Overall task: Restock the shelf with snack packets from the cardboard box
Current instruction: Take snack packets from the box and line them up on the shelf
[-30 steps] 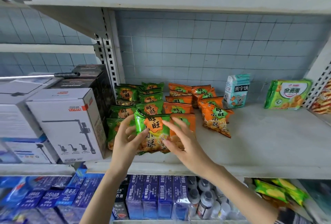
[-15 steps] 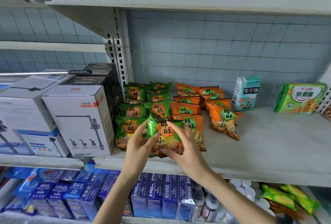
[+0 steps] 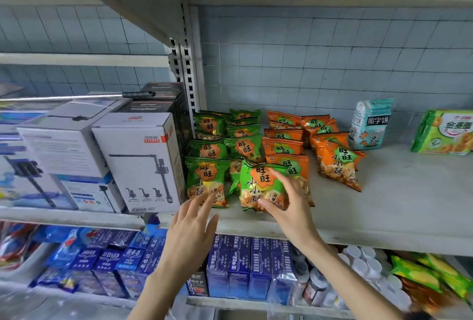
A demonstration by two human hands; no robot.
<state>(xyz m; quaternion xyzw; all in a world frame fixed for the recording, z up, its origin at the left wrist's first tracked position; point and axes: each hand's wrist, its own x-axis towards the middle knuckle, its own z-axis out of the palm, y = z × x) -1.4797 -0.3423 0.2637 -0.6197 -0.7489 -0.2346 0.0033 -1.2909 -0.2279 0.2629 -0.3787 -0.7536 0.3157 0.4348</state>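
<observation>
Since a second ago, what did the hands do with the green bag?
The left hand let go of the shiny green snack packet and pulled back, fingers spread. The right hand stays on it, now resting on the grey shelf. The orange packets stayed put.

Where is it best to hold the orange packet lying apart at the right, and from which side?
Probably its lower sealed edge, from the front right: the orange packet tilts that way, with bare shelf there and packets crowding behind.
</observation>
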